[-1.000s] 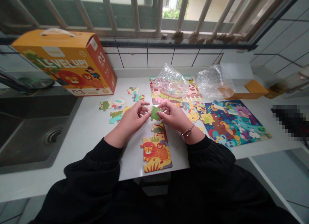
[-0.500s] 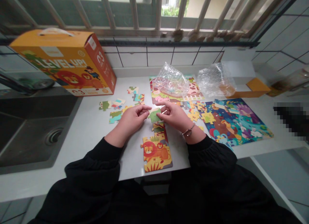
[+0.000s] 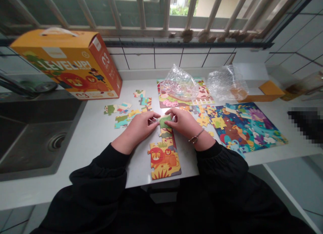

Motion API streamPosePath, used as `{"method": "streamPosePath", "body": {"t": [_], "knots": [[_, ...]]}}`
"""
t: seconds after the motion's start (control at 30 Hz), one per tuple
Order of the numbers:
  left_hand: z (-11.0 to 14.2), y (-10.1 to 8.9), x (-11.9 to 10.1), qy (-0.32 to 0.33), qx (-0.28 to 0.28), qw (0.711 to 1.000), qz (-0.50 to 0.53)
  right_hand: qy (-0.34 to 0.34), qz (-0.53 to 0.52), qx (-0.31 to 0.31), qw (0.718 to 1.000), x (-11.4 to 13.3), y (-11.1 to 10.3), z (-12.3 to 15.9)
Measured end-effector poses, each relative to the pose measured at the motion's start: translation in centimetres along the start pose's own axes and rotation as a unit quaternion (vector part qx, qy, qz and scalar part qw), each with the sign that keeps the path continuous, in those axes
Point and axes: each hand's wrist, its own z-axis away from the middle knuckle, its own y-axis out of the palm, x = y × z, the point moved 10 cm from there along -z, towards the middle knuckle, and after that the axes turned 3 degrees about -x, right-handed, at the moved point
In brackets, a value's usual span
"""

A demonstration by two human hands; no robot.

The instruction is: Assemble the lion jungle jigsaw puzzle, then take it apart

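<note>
Both my hands meet over a green puzzle piece at the top of a partly built lion puzzle on the white counter. My left hand pinches the piece's left edge with its fingers curled. My right hand holds the right edge from above, a bracelet on its wrist. The piece lies flat against the puzzle's upper end. Loose pieces lie just left of my left hand.
An orange puzzle box stands at the back left beside a dark sink. Two crumpled plastic bags lie at the back over a farm puzzle. A finished blue puzzle and more loose pieces lie to the right.
The green piece was held tilted up between both hands; both hands have lowered it flat onto the top of the lion puzzle.
</note>
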Motion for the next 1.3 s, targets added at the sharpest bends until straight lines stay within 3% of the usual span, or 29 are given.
{"method": "streamPosePath", "body": {"t": [0.27,0.63,0.77,1.07,1.3], "knots": [[0.3,0.3,-1.5,0.074,0.036,0.994,-0.078,-0.078,0.048,-0.013,0.996,0.4,0.5,0.3],[0.4,0.0,-1.8,0.085,0.044,0.991,-0.098,-0.085,0.092,0.032,0.992,1.3,1.1,0.7],[0.2,-0.1,-1.5,0.08,0.04,0.991,-0.102,-0.097,0.1,0.044,0.989,1.7,1.1,1.0],[-0.1,-2.9,-0.2,0.038,-0.046,0.983,-0.173,-0.119,0.057,0.05,0.99,2.3,0.8,1.2],[-0.1,-2.9,1.7,-0.005,-0.044,0.97,-0.238,-0.118,0.063,0.037,0.99,1.4,1.0,0.9]]}}
